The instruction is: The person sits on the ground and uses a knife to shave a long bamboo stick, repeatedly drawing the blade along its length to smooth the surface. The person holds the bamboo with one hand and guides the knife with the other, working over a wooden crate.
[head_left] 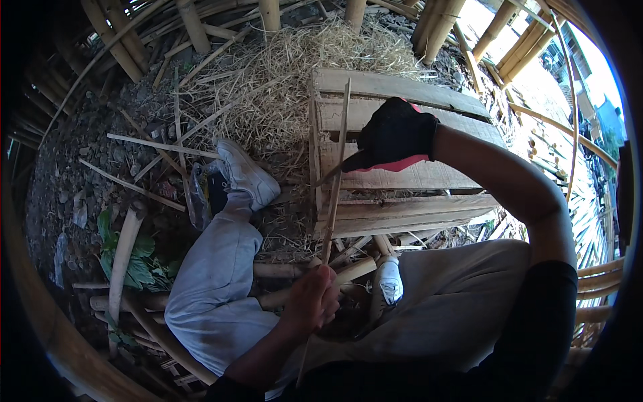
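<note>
A long, thin bamboo strip [340, 137] slants upright in front of me, over the left end of a wooden slatted crate. My bare left hand [313, 297] is closed round its lower part, and its tail runs down past my wrist. My right hand [396, 137], in a black and red glove, is closed above the crate. From the glove a short dark knife blade [328, 177] sticks out to the left and crosses the strip, seemingly touching it. The knife's handle is hidden inside the glove.
The pale wooden crate [402, 175] stands between my legs. Dry straw shavings [321, 50] are heaped behind it. Loose bamboo strips [157, 144] lie on the dirt at left, near a green leafy plant [137, 258]. Bamboo poles [270, 15] stand around the far side.
</note>
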Available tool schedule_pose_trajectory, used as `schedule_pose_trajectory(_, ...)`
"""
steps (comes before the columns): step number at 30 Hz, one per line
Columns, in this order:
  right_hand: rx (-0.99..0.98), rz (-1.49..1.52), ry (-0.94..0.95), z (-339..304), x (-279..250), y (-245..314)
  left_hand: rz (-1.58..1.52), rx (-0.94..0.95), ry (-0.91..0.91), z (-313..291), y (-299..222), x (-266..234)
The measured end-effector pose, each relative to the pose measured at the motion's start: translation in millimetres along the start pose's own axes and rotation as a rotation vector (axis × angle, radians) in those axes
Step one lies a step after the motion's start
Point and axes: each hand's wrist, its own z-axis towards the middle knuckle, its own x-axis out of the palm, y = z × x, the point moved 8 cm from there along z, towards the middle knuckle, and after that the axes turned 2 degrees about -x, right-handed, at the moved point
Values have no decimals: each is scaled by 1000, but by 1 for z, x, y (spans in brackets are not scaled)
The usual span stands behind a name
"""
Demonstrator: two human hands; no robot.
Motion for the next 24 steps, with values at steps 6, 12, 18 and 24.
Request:
schedule_pose_trajectory(6, -140, -26, -100, -1, 2, 36, -35, -28, -39, -5, 3, -3)
schedule_pose_trajectory(12, -77, -37, -125, 7, -2, 27, -25, -14, -9, -2, -8, -3)
schedule_pose_trajectory(18, 127, -42, -228, 15, -2, -34, -24, -15, -7, 2, -8, 3)
schedule_pose_trajectory(24, -15, -45, -197, 16, -6, -3, -12, -26, 15, -4, -1, -2)
